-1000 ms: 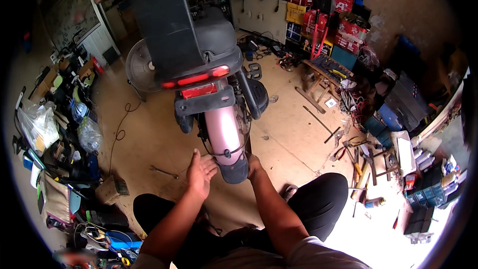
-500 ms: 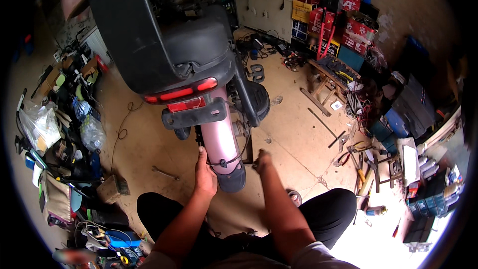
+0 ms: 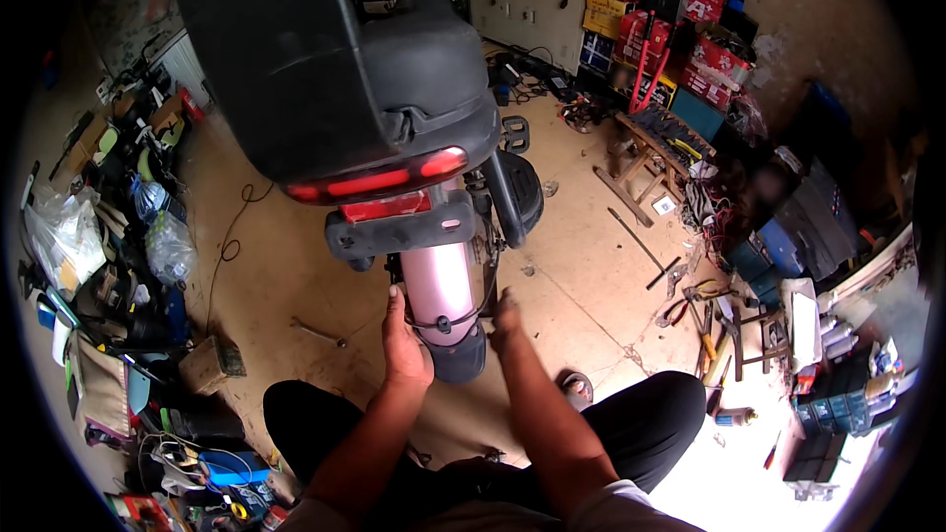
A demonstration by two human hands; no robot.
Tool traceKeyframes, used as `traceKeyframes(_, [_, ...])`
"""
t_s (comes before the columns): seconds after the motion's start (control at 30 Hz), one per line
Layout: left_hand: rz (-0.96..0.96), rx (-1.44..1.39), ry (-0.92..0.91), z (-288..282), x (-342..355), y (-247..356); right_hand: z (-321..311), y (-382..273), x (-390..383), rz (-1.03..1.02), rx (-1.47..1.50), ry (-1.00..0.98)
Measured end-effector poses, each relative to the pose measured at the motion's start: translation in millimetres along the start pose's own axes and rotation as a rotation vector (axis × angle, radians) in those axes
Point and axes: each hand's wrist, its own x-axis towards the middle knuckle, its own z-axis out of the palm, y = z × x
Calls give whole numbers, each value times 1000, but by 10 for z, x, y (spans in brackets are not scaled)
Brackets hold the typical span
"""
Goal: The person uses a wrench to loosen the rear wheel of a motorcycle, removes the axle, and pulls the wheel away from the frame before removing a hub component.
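A two-wheeler stands with its rear toward me; its pink rear fender (image 3: 436,286) ends in a black mudflap (image 3: 459,357). Above the fender are a black number-plate bracket (image 3: 402,232) and a red tail light (image 3: 379,180). Beside the fender's left edge is my left hand (image 3: 404,347), open, thumb stretched upward and palm facing the wheel; its other fingers are partly hidden. Across from it, my right hand (image 3: 506,323) is just right of the mudflap and wheel. That hand is blurred, and its fingers cannot be made out. A black cable with a small clip (image 3: 443,324) crosses the fender.
A wrench (image 3: 320,333) and a wooden block (image 3: 212,365) lie on the floor to the left, near heaped parts and bags (image 3: 171,256). To the right are a wooden stool (image 3: 645,163), a T-handled tool (image 3: 645,248) and pliers (image 3: 675,311). Red boxes (image 3: 714,69) are stacked behind.
The two-wheeler's tail end appears larger, with its tail light and bracket shifted right. My right hand has moved slightly left, closer to the wheel. My left hand stays beside the fender.
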Motion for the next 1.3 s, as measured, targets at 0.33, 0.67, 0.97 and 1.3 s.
traceKeyframes(0.33, [9,9,85,-38,37,-25,332,460,-446,-148,360,-483])
traceKeyframes(0.67, [4,5,110,62,60,-10,-151,494,948,-352,-50,434])
traceKeyframes(0.97, [34,15,194,-218,19,116,-211,0,506,-249,239,182])
traceKeyframes(1.3, [34,40,185,290,-2,35,259,825,305,-304,688,-819])
